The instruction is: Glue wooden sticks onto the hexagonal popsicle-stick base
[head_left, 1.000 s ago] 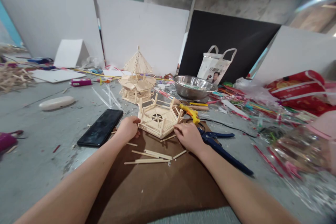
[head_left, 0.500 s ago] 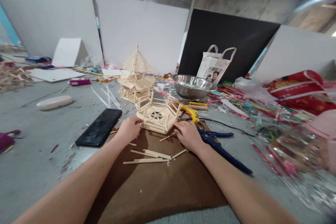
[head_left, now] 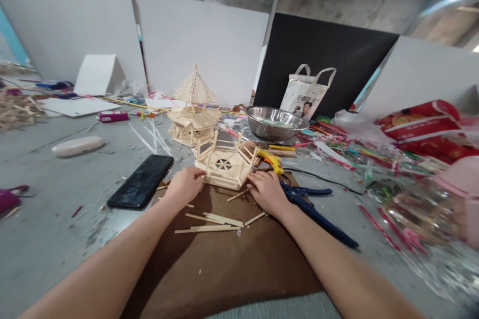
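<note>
Wooden stick frame [head_left: 224,163] gripped at both sides by two bare hands.

Left hand [head_left: 184,185] pinches the frame's near-left edge with curled fingers; right hand [head_left: 266,191] closes its fingers on the near-right edge. It sits at the far edge of the brown mat [head_left: 220,259], loose sticks [head_left: 215,223] between the wrists, phone [head_left: 141,188] left, blue cutters [head_left: 316,209] right; open mat nearer. Since a second ago the frame has tipped up and turned slightly.
</note>
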`<state>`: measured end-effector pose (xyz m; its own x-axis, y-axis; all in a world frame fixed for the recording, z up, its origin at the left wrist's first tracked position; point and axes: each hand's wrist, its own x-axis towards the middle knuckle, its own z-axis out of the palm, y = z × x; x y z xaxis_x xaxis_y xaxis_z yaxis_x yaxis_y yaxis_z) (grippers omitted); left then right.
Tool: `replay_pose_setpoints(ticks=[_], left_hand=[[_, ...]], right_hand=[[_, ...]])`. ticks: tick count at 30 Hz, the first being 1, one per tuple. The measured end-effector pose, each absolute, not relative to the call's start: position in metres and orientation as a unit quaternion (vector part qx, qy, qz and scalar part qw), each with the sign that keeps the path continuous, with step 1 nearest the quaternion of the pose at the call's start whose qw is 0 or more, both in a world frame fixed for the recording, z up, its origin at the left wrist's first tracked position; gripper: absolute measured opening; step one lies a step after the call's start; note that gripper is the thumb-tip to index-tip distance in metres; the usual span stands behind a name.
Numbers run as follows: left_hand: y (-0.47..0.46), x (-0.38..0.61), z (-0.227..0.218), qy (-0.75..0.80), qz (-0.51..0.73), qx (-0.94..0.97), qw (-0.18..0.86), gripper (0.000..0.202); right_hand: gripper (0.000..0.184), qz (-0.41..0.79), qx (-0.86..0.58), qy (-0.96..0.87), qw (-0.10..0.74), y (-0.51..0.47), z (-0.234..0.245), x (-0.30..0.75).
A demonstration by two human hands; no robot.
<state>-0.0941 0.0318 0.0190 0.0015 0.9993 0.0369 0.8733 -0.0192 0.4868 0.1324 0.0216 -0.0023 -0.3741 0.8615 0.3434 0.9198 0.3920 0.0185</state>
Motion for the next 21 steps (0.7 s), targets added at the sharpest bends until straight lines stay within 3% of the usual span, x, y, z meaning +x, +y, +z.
replay_pose_setpoints(ticks=[13,17,21], left_hand=[[0.027,-0.092,0.016,0.672,0.201,0.708,0.082,0.023],[0.021,-0.090,0.023,0.651,0.295,0.699,0.010,0.020],[0.005,-0.084,0.032,0.526,0.417,0.740,-0.038,0.025]], right_hand=[[0.023,-0.112,-0.540,-0.817,0.169,0.022,-0.005,0.133],[0.020,-0.113,-0.537,-0.814,0.192,0.023,-0.005,0.134],[0.018,-0.120,-0.529,-0.810,0.224,0.023,-0.002,0.135]])
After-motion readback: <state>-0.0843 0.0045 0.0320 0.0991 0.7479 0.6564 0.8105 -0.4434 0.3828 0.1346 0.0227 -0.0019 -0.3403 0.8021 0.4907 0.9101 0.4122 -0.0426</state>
